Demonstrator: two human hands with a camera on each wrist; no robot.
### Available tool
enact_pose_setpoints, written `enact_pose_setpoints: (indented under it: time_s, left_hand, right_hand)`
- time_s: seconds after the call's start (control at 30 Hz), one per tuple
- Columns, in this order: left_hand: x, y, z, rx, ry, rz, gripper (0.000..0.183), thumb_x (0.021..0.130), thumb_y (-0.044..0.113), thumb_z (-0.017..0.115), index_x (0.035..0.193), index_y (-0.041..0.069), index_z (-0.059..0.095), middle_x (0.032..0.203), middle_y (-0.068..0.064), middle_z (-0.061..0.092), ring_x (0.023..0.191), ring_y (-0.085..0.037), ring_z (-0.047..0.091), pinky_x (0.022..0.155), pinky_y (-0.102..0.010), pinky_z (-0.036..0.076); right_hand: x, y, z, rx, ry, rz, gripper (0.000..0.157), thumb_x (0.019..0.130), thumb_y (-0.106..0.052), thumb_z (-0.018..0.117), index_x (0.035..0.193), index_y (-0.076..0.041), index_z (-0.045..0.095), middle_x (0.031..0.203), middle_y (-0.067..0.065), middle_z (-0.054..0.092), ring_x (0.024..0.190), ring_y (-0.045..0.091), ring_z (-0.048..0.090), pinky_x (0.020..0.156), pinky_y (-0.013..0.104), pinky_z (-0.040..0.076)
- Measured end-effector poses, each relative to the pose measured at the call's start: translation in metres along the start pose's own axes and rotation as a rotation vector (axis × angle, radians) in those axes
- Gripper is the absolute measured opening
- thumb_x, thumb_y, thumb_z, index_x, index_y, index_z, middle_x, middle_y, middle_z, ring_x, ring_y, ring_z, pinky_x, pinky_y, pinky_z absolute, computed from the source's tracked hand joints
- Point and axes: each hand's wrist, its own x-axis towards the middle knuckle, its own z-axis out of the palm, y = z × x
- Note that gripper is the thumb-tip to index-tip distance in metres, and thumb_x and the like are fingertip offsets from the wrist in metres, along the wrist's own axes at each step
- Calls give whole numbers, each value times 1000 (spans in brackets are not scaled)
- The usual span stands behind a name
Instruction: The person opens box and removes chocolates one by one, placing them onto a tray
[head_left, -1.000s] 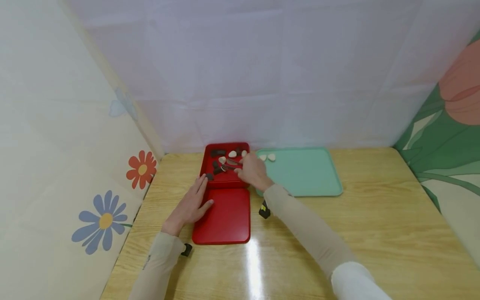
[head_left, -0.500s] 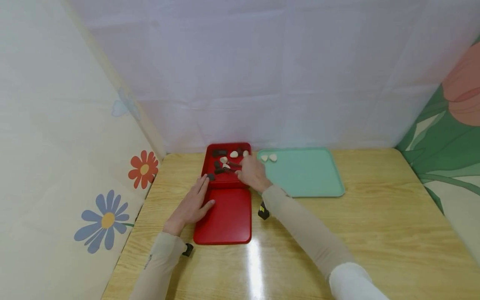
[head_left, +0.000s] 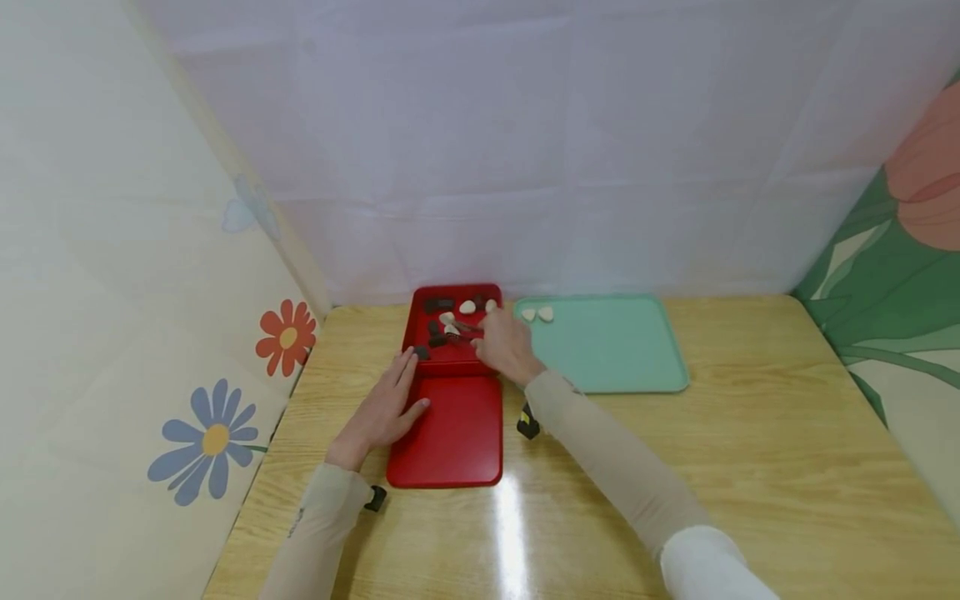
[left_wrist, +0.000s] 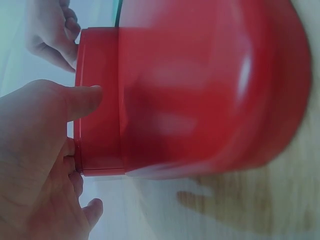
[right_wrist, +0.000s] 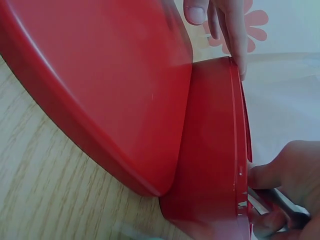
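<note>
My right hand point(head_left: 506, 343) reaches over the right side of a red open box point(head_left: 442, 364) and grips a pair of dark tongs point(head_left: 467, 327). The tongs' ends lie around or beside a white pebble-like piece point(head_left: 451, 330); whether they touch it I cannot tell. In the right wrist view a metal edge of the tongs point(right_wrist: 287, 205) shows between thumb and fingers. My left hand point(head_left: 378, 408) rests with extended fingers at the box's near left corner, thumb over the red lid point(head_left: 450, 433). More white pieces point(head_left: 467, 307) and several dark pieces point(head_left: 440, 306) lie in the box.
A mint-green tray point(head_left: 607, 346) stands right of the box with two white pieces point(head_left: 546, 314) at its far left corner. The red lid lies flat in front of the box on the wooden table point(head_left: 637, 500). A white curtain-like backdrop point(head_left: 540, 167) rises behind.
The tongs' ends have shifted slightly and drawn closer around a white piece. Both hands stay in nearly the same place; the view shifted a little.
</note>
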Motion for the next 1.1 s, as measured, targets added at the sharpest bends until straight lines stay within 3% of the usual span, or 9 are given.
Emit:
enact_pose_setpoints:
  time_s: [0.3,0.63,0.8,0.97,1.1]
  left_hand:
    - [1,0,0,-5,-5,3,84,107,25,66,166,-10,18,177,-26,13,164,-49,12,129,-62,24]
    - [-1,0,-2,-11,-17,-7,84,107,25,65,166,-10,16,177,-27,12,163,-50,10,129,-63,24]
    - [-2,-3,-2,-4,-35,-28,86,107,27,65,168,-8,15,178,-25,11,164,-49,9,129,-63,24]
    - [-1,-3,-2,5,-36,-25,86,107,27,65,168,-7,14,178,-24,10,164,-48,9,130,-62,24]
    - [1,-1,-2,-1,-31,-15,86,107,27,65,168,-7,15,178,-24,11,164,-48,10,130,-62,24]
  right_hand:
    - [-4,3,-9,5,6,-32,26,97,-31,81,114,-12,85,108,1,71,70,18,67,52,31,54]
    - [-10,4,-22,35,22,-31,25,98,-28,80,115,-9,84,120,4,77,75,17,70,53,30,54]
    - [-14,4,-32,-19,28,-32,30,99,-33,78,120,-13,83,108,3,76,74,17,66,54,28,50]
    - [-18,7,-43,2,47,-49,29,100,-31,78,121,-13,83,98,3,75,67,16,59,50,26,41]
    - [-21,12,-51,18,77,-65,30,99,-28,78,125,-14,82,104,1,78,73,16,66,54,29,49]
